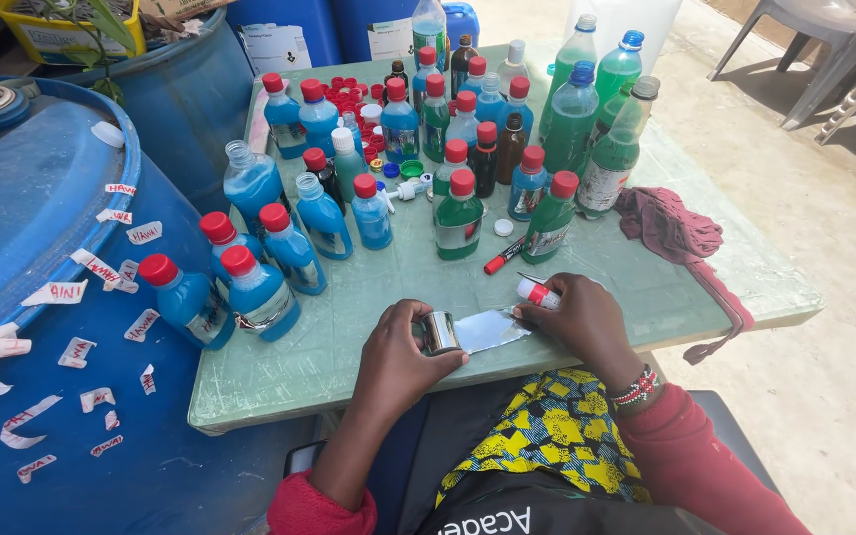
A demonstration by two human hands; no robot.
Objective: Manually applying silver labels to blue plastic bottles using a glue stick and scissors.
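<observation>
My left hand (403, 352) grips a roll of clear tape (438, 332) at the near edge of a pale green table (369, 287). A strip of tape (492, 329) is pulled out to the right from the roll. My right hand (582, 317) pinches the strip's free end and also holds a small white and red marker (537, 292). Both hands rest on the tabletop, close together.
Many capped bottles of blue liquid (260, 292) and green liquid (459, 218) crowd the table's far and left parts, with loose red caps (349, 94). A red marker (504, 257) and a maroon cloth (671, 228) lie nearby. A blue drum (42, 327) with paper labels stands left.
</observation>
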